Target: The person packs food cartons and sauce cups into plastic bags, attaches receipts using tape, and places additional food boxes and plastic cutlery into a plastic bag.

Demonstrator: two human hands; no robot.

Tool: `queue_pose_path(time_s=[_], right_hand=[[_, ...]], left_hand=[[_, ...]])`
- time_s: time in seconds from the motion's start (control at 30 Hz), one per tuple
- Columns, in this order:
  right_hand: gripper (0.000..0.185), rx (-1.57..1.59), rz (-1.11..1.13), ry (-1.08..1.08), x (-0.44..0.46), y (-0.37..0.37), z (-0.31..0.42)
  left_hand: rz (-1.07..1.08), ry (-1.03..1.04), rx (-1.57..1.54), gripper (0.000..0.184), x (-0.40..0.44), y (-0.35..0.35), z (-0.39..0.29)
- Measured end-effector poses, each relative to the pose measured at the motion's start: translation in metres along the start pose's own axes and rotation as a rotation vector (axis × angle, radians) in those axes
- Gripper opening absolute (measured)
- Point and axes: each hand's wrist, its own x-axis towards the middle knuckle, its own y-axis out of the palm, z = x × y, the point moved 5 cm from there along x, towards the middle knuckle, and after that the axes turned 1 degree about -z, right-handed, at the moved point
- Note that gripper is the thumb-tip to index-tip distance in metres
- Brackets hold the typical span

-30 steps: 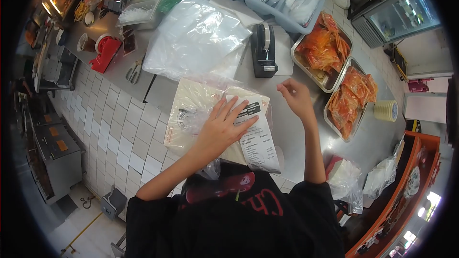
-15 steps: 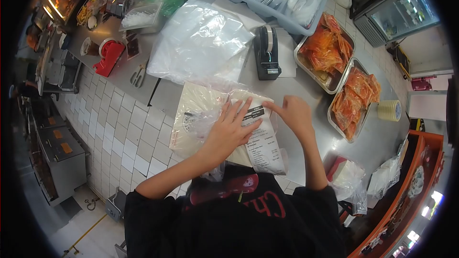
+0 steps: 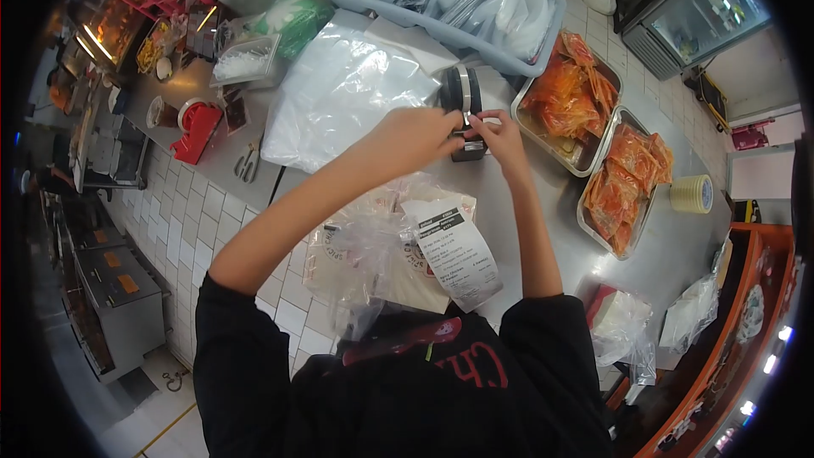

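The tape dispenser (image 3: pixel 459 95), a black one, is reached by both hands on the metal table (image 3: pixel 543 229), beyond the paper bags. At its near end, a bit of tape (image 3: pixel 466 120) is pinched between the thumb and fingertips of the right hand (image 3: pixel 500 137). The left hand (image 3: pixel 417 142) is held palm down just beside it, with its fingers bent toward the tape; whether anything is gripped by them cannot be told. Nearer the body, the paper bags (image 3: pixel 335 265) are partly covered by clear plastic (image 3: pixel 366 242), and the printed receipt (image 3: pixel 458 253) is laid at a slant over their right side. Clear plastic bags (image 3: pixel 343 89) are piled to the left of the dispenser, and a blue bin (image 3: pixel 500 64) is placed beyond it. To the right, orange packets (image 3: pixel 564 93) are held in two metal trays (image 3: pixel 585 161), with stacked tubs (image 3: pixel 691 194) set near them.
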Motion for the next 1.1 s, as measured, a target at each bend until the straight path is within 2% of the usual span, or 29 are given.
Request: queue_pose_path(time_s=[0.07,0.13,0.17,0.23,0.3,0.4,0.47,0.5,0.57,0.6,0.67,0.7,0.73,0.77,0.8,0.87,0.9,0.97,1.03,1.07,1.1], right_hand=[[0.024,-0.269,-0.173,-0.18,-0.031,-0.005,0.021],[0.02,0.104,-0.179,-0.147,-0.089,-0.018,0.021],[0.018,-0.03,-0.119,-0.079,-0.126,-0.028,0.026],[0.018,-0.226,-0.042,0.037,-0.19,-0.04,0.029],[0.018,-0.248,-0.078,0.187,-0.237,-0.05,0.013],[0.018,-0.078,-0.147,0.189,-0.264,-0.047,-0.002],[0.013,-0.148,-0.166,0.214,-0.259,-0.047,0.007],[0.012,-0.241,-0.201,0.148,-0.25,-0.048,0.024],[0.009,-0.402,-0.258,0.057,-0.234,-0.052,0.046],[0.008,-0.444,-0.283,0.04,-0.23,-0.062,0.056],[0.011,-0.548,-0.412,-0.017,-0.227,-0.095,0.071],[0.01,-0.625,-0.491,0.091,-0.229,-0.113,0.085],[0.01,-0.705,-0.459,-0.009,-0.227,-0.132,0.099],[0.009,-0.622,-0.401,-0.074,-0.226,-0.151,0.105],[0.01,-0.562,-0.234,-0.191,-0.223,-0.164,0.114],[0.011,-0.49,0.094,-0.346,-0.211,-0.164,0.147],[0.011,-0.488,0.105,-0.343,-0.199,-0.163,0.158],[0.014,-0.539,0.49,-0.439,-0.178,-0.137,0.17],[0.019,-0.531,0.602,-0.252,-0.148,-0.107,0.148],[0.02,-0.627,0.674,-0.278,-0.134,-0.079,0.139],[0.02,-0.724,0.744,-0.313,-0.122,-0.049,0.126]], left_hand=[[-0.026,0.016,0.044,0.021,0.032,0.006,0.011],[-0.029,0.185,-0.069,0.02,0.058,0.031,0.02],[-0.023,0.195,-0.07,0.02,0.065,0.041,0.021],[-0.073,0.551,-0.049,0.017,0.07,0.052,0.002],[0.014,0.623,-0.058,0.016,0.073,0.062,-0.005],[0.146,0.756,-0.036,0.009,0.079,0.08,-0.017],[0.058,0.808,0.232,0.007,0.08,0.106,-0.014],[0.059,0.81,0.233,0.007,0.08,0.119,-0.014],[-0.14,0.744,0.537,0.005,0.079,0.138,-0.02],[-0.144,0.732,0.539,0.005,0.079,0.128,-0.026],[-0.316,0.509,0.076,0.007,0.078,0.061,-0.043],[-0.346,0.443,-0.048,0.007,0.068,0.029,-0.048],[-0.377,0.376,-0.17,0.007,0.054,-0.008,-0.052],[-0.264,0.308,-0.271,0.007,0.026,-0.043,-0.064],[-0.149,0.239,-0.372,0.007,-0.011,-0.067,-0.076],[0.05,0.082,-0.562,0.008,-0.073,-0.072,-0.087],[0.096,0.032,-0.624,0.01,-0.101,-0.06,-0.09],[0.138,-0.1,-0.752,0.013,-0.149,-0.026,-0.095],[0.148,-0.331,-0.912,0.015,-0.179,0.022,-0.086],[0.16,-0.483,-1.006,0.015,-0.192,0.048,-0.079],[0.144,-0.489,-1.007,0.015,-0.205,0.073,-0.075]])
